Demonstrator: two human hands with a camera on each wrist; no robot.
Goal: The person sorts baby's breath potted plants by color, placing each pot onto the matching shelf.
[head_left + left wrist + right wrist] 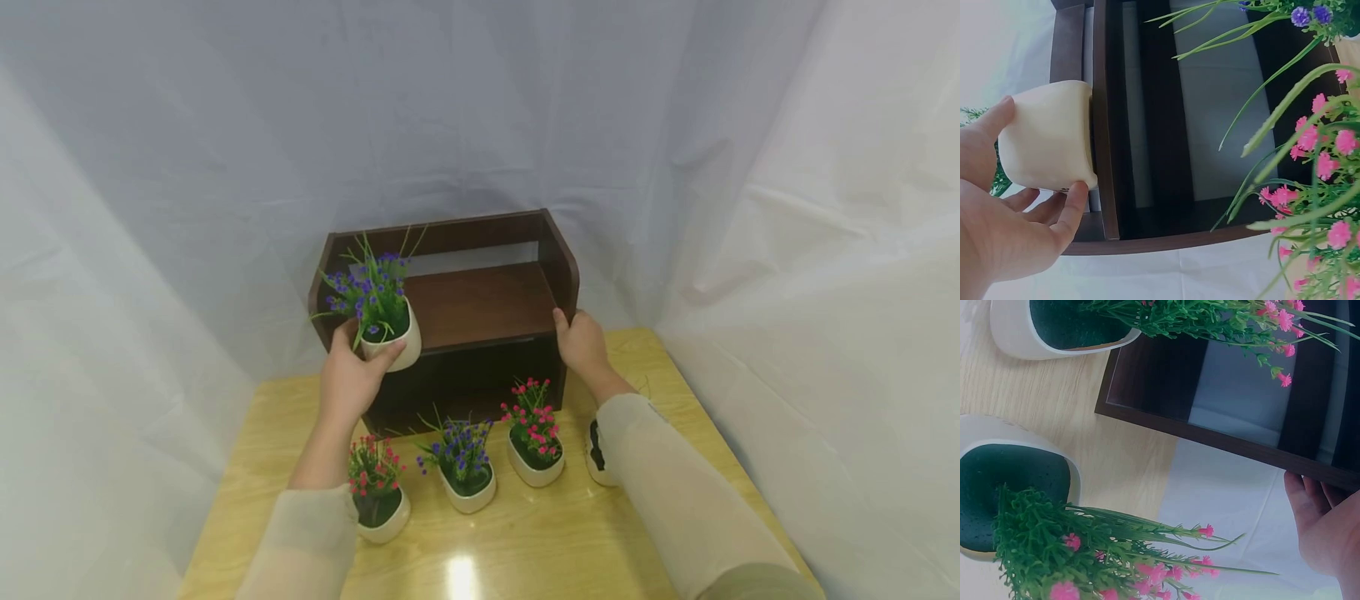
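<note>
My left hand grips a white pot of purple artificial flowers at the left end of the dark brown wooden shelf. In the left wrist view, thumb and fingers wrap round the white pot, whose edge lies against the shelf's front board. With my right hand I hold the shelf's right side panel, thumb on the front and fingers on the outer face. The right wrist view shows those fingers at the panel's edge, partly hidden behind it.
In front of the shelf on the wooden table stand a red-flowered pot, a purple-flowered pot and a pink-flowered pot. Another white pot is partly hidden by my right sleeve. White sheeting surrounds the table.
</note>
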